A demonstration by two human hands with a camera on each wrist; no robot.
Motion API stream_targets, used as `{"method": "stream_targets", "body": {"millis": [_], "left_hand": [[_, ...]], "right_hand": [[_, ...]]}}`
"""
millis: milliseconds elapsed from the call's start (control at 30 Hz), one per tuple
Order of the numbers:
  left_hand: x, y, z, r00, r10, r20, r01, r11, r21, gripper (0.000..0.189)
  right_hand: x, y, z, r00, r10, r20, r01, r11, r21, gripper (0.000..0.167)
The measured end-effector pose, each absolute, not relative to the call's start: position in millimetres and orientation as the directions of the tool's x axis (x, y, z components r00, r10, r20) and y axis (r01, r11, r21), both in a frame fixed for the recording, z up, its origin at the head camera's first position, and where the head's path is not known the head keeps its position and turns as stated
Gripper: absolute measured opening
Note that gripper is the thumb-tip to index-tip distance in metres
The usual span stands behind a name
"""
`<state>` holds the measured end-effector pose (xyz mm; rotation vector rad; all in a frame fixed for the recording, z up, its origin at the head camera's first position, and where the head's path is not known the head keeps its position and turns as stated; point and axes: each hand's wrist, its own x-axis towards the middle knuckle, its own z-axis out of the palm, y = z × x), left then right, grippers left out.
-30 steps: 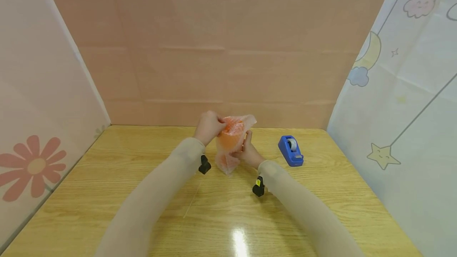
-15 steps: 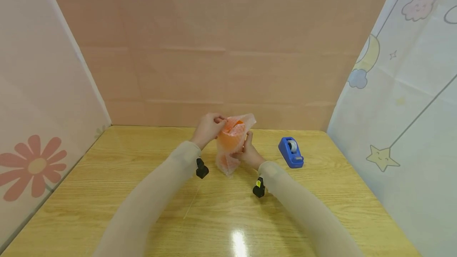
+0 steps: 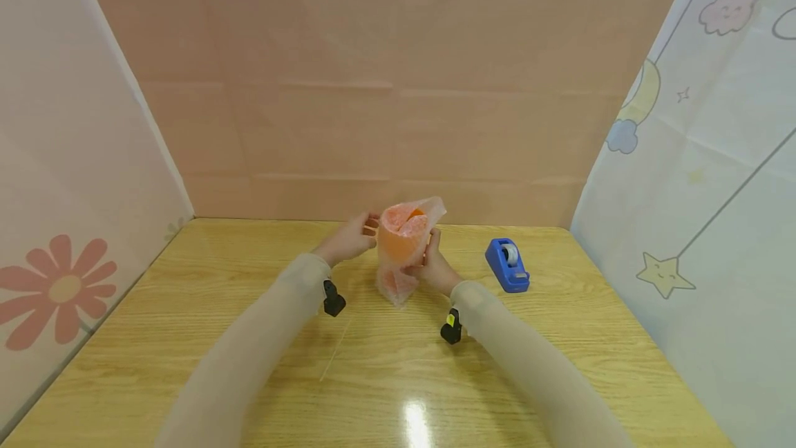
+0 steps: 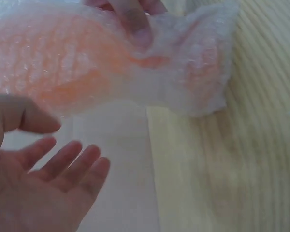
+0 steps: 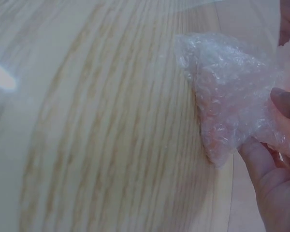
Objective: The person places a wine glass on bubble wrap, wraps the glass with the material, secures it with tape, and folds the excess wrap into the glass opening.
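An orange goblet in bubble wrap (image 3: 400,247) stands near the far side of the table, wide at the top and pinched in below. Loose bubble wrap sticks up past the bowl's rim, and an orange edge shows inside. My right hand (image 3: 440,272) grips it from the right around the narrow waist; the thumb shows there in the right wrist view, just above the flared lower end. To the left, my left hand (image 3: 349,238) is beside the bowl with its fingers spread. In the left wrist view that hand (image 4: 48,169) holds nothing, its thumb close to the wrap.
A blue tape dispenser (image 3: 506,265) with a roll of clear tape sits on the wooden table (image 3: 205,296) to the right. A thin pale strip (image 3: 336,351) lies in front of the left forearm. Hanging cloth walls border the back and both sides.
My left hand has let go of the wrap at the goblet's top and moved down and left. The right hand keeps its grip at the waist.
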<state>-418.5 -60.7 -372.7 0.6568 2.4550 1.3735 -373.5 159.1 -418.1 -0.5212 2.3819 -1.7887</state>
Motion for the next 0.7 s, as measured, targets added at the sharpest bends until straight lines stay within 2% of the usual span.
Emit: {"method": "stream_targets", "body": {"millis": [100, 233, 467, 700], "left_hand": [[-415, -62, -380, -0.792, 0.605, -0.084, 0.216, 0.406, 0.888, 0.073], [-411, -60, -389, -0.751, 0.654, -0.094, 0.213, 0.375, 0.902, 0.083], [-412, -54, -405, -0.739, 0.672, -0.048, 0.238, 0.327, 0.915, 0.080], [-408, -48, -410, -0.769, 0.637, -0.049, 0.216, 0.331, 0.919, 0.074]], "right_hand": [[-372, 159, -417, -0.932, -0.344, 0.117, -0.210, 0.246, -0.946, 0.085], [-373, 160, -418, -0.926, -0.357, 0.125, -0.216, 0.229, -0.949, 0.084], [-387, 164, -439, -0.932, -0.341, 0.121, -0.206, 0.226, -0.952, 0.090], [-389, 165, -443, -0.925, -0.345, 0.159, -0.249, 0.235, -0.940, 0.087]]}}
